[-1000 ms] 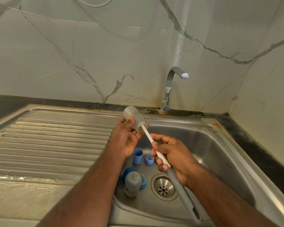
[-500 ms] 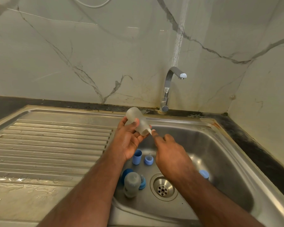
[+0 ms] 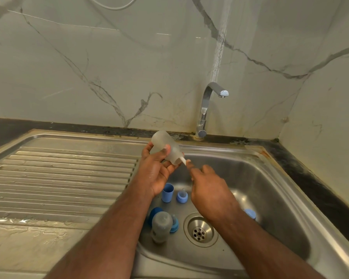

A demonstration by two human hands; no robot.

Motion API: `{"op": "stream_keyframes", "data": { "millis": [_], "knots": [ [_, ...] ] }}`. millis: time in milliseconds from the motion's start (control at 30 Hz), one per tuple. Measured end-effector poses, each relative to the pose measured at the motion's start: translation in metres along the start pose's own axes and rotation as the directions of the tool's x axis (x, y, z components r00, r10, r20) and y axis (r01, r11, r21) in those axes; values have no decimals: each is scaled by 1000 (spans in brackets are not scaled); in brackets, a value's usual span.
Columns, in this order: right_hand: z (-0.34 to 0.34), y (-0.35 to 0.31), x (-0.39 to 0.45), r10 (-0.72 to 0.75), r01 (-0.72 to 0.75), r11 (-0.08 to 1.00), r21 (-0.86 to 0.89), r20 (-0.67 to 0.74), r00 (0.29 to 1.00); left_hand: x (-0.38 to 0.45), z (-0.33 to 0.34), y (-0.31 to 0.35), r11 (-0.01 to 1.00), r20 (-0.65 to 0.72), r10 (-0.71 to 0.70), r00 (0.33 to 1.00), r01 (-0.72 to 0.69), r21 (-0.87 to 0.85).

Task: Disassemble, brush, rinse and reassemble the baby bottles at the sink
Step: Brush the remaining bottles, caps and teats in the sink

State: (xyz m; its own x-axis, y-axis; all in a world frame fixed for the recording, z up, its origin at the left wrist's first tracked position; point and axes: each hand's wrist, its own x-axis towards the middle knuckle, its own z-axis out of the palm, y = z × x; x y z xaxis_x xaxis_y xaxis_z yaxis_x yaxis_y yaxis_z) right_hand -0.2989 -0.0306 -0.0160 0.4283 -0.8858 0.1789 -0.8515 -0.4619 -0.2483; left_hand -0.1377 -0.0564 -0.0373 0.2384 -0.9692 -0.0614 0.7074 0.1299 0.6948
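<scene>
- Since a second ago the right hand (image 3: 208, 186) has slid up the brush shaft (image 3: 183, 160) until its fingertips sit just beside the bottle's mouth; the long grey handle seen earlier is now out of sight behind the hand, and only a short white stub shows.
- Over the back-left corner of the sink basin (image 3: 270, 198), the left hand (image 3: 157, 170) wraps thumb and fingers round the frosted bottle (image 3: 165, 147), tilted with its base up and away and its mouth toward the right hand, likely so the brush can drive straight in.
- Its fingers clenched on the shaft, the right hand looks to be pushing the brush head deep inside.
- Below, on the basin floor near its left wall, wait a blue cap (image 3: 167, 192), a blue collar with teat (image 3: 182, 196), and a second bottle (image 3: 161, 226) beside the drain (image 3: 199, 230), kept where rinse water falls.
- No water runs from the tap (image 3: 210, 101); brushing seems mid-way, rinsing still ahead.
</scene>
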Motion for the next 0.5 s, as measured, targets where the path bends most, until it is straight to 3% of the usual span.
{"op": "stream_keyframes", "data": {
  "millis": [67,200,300,400,500],
  "knots": [
    [0,0,3,-32,32,999,-12,36,999,1,-2,0,999,-11,5,1000,-5,39],
    [-9,11,-2,-21,6,909,417,30,999,2,-5,3,1000,-20,19,1000,-19,-12],
    [-5,16,0,-5,26,941,337,-64,998,2,-3,2,1000,-21,31,999,-31,-6],
    [-3,13,-1,9,-8,991,137,-11,1000,3,-5,-1,999,-25,31,999,-30,26],
    [-5,11,-3,-16,-8,938,346,66,998,4,-7,2,999,-33,35,999,-35,-8]
  ]
}}
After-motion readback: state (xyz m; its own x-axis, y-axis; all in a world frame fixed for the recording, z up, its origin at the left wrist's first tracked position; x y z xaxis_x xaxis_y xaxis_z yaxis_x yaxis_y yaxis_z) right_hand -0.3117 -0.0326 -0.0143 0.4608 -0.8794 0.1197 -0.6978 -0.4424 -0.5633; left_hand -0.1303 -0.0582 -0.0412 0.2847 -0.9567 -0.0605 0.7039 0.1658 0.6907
